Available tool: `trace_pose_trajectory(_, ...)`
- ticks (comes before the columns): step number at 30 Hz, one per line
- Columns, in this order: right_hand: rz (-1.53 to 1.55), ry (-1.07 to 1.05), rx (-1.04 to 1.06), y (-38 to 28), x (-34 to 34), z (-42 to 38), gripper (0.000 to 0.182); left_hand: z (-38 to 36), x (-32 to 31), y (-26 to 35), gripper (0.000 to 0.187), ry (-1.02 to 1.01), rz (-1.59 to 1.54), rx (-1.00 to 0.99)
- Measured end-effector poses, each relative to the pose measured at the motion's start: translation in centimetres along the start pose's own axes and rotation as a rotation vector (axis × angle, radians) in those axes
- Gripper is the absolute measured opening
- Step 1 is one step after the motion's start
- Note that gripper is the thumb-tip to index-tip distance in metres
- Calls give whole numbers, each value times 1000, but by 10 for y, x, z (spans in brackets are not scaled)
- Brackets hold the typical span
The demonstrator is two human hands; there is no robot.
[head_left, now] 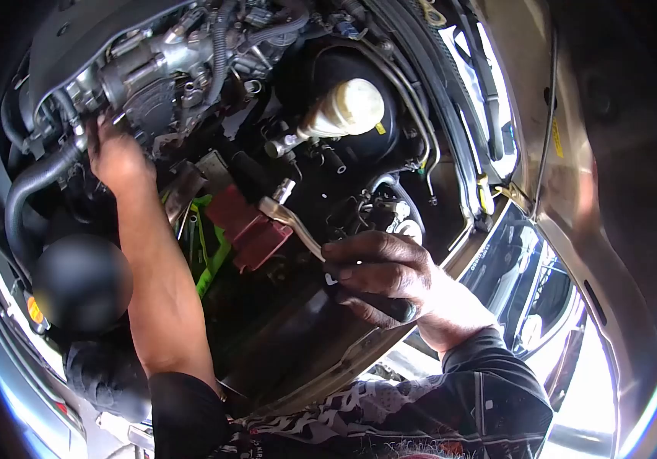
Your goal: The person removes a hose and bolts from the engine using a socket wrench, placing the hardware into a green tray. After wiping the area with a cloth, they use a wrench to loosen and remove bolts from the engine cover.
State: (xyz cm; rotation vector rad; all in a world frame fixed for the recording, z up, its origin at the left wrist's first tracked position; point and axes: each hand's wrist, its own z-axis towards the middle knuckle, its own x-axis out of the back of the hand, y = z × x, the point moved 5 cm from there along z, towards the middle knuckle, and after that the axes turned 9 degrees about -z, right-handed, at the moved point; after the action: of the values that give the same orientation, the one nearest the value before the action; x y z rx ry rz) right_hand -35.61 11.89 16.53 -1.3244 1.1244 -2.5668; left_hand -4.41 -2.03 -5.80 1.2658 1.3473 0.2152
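I look into a car's engine bay. My right hand is closed round the dark grip of a metal ratchet wrench. Its head and socket point into the bay beside a red plastic cover. My left hand reaches up to the left. Its fingertips are against the metal engine parts, where a thick black hose joins them. The fingers are partly hidden, so I cannot see whether they hold anything.
A white fluid reservoir sits on a black round housing above the wrench. Green plastic shows beside the red cover. Hoses and pipes crowd the top. The raised hood fills the right side. A dark blurred round shape lies at the lower left.
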Motion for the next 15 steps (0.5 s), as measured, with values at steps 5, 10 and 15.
trace_pose_trajectory(5, 24, 5, -11, 1, 0, -6, 28, -10, -6, 9, 44, -2, -33, -21)
trace_pose_trajectory(10, -5, -28, -11, -4, 4, -4, 30, 7, -1, 2, 56, -53, -47, 10)
trace_pose_trajectory(15, -4, -15, -22, -7, 5, -1, 33, 9, 5, -2, 41, -15, 21, -129)
